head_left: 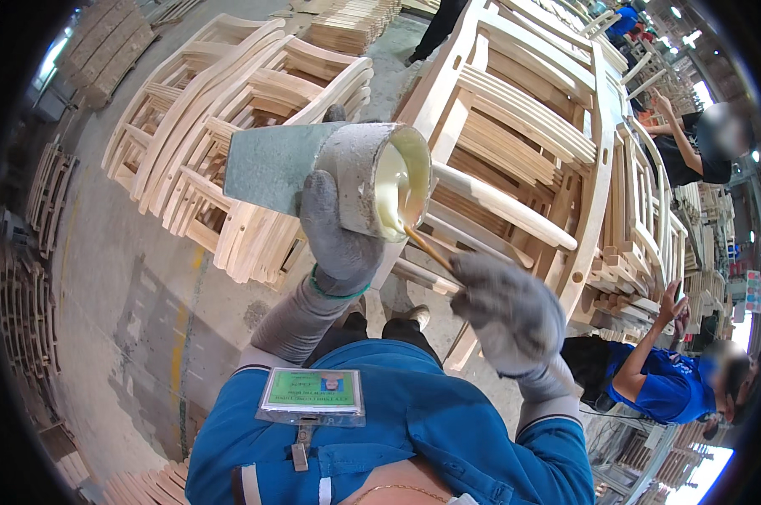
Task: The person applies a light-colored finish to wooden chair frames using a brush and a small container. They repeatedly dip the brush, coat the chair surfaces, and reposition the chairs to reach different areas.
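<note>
My left hand (340, 240), in a grey knitted glove, is closed around a round, stained cup (351, 172) tilted toward the right. Creamy pale-yellow liquid (391, 187), glue-like, shows inside its mouth. A flat, tapered grey-green piece (271, 164) sticks out on the cup's left side; whether it is joined to the cup, I cannot tell. My right hand (508, 313), also gloved and slightly blurred, grips a thin wooden stick (431, 250). The stick's tip rests at the cup's lower rim, touching the liquid.
Stacked curved wooden chair frames (229, 143) stand at the left. A large slatted wooden frame (524, 126) rises ahead on the right. Two people work at the right, one in a blue shirt (667, 383), one in black (700, 151). Wooden parts (29, 303) line the far left.
</note>
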